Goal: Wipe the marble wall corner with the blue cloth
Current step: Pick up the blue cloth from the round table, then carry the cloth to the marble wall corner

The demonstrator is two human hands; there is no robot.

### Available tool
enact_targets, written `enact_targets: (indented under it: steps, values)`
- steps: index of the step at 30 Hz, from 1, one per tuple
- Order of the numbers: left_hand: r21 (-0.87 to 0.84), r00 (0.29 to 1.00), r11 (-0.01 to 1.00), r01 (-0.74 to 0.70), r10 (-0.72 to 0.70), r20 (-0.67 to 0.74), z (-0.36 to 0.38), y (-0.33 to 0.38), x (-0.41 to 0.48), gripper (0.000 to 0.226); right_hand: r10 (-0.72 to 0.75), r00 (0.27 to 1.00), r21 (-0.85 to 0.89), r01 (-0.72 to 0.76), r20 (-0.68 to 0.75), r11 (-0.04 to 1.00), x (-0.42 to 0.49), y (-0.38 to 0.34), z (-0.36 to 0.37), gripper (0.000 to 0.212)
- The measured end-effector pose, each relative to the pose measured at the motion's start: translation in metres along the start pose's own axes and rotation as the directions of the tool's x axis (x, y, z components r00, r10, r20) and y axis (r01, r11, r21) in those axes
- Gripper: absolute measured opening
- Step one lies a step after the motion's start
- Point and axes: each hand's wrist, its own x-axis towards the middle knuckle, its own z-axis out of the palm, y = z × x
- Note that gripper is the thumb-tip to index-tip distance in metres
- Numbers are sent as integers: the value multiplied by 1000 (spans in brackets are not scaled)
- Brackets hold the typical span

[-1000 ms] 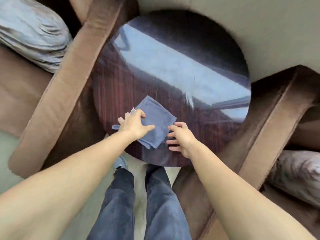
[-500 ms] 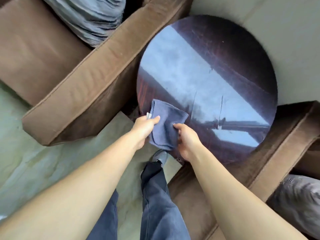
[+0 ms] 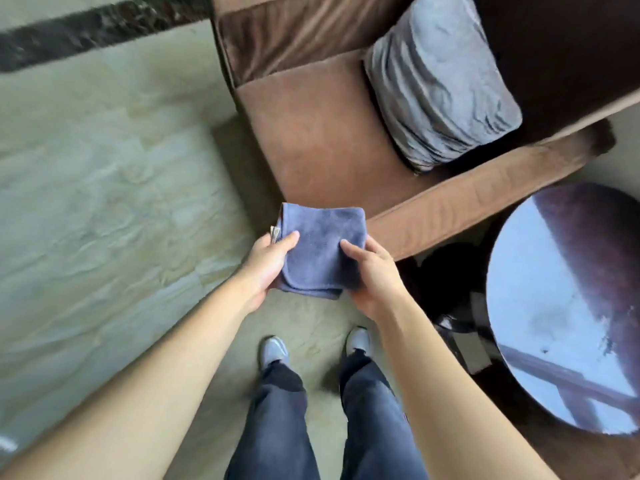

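Between both palms, held in mid-air above the pale floor (image 3: 104, 202), with nothing carrying it: blue cloth (image 3: 322, 244), folded into a thick square, white tag poking out at its left edge. Left hand (image 3: 268, 266) cupped under the left side, thumb pressed flat on top near that edge; right hand (image 3: 372, 271) mirroring on the right side, thumb on top, fingers hidden beneath. Both hands closed on the cloth in a loose pinch, not clenched. Soft plush pile, probably light and limp, so likely to droop or unfold if gripped by one corner only; best taken across the folded stack, thumb over and fingers under, so the layers stay together as a pad for wiping. Nothing fragile, little risk of slipping, though the free lower edge looks ready to sag. Forearms stretched forward and slightly converging, wrists level, palms turned inward and up. Further out: brown armchair (image 3: 329, 133) just beyond the cloth, grey cushion (image 3: 440, 88) leaning in its seat, round glossy table (image 3: 568, 306) off to the right, feet planted below. No marble wall corner visible, only a dark stone band (image 3: 86, 32) along the far edge of the floor, so wiping judged not yet begun.
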Motion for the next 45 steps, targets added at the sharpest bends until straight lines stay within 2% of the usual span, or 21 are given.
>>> enact_targets:
  steps: [6, 9, 13, 17, 22, 28, 34, 38, 42, 45]
  values:
    - [69, 965, 992, -108, 121, -232, -115, 86, -6, 10, 61, 983, -70, -49, 175, 996, 28, -24, 150, 21]
    - [90, 947, 987, -134, 154, -282, -151, 139, 11, 10, 69, 967, -47, -60, 247, 997, 58, -55, 203, 19]
    - [147, 923, 975, -169, 209, -323, -184, 226, 68, 22, 41, 968, -58, -28, 246, 998, 114, -112, 281, 20]
    - [57, 932, 990, -131, 142, -334, -202, 329, 132, 33, -3, 979, -131, 31, 204, 991, 171, -190, 360, 23]
    - [-19, 943, 978, -207, 194, -270, -224, 463, 181, 13, -76, 981, -247, 120, 181, 962, 233, -305, 459, 22]
    - [-207, 936, 939, -276, 213, -280, -279, 614, 281, 11, -99, 969, -269, 160, 228, 950, 333, -398, 592, 17]
    - [-124, 957, 957, -261, 239, -167, -301, 782, 422, 5, -202, 977, -366, 213, 69, 906, 461, -516, 694, 18]
    - [-41, 977, 980, -194, 189, -97, -271, 888, 491, 16, -211, 974, -353, 169, -83, 920, 518, -601, 722, 19]
    - [-19, 994, 995, -101, 100, -51, -242, 950, 576, 13, -146, 978, -264, 103, -148, 959, 590, -656, 733, 24]
    - [-48, 997, 998, -50, 47, -62, -225, 984, 666, 17, -121, 968, -267, 60, -220, 962, 678, -687, 742, 22]
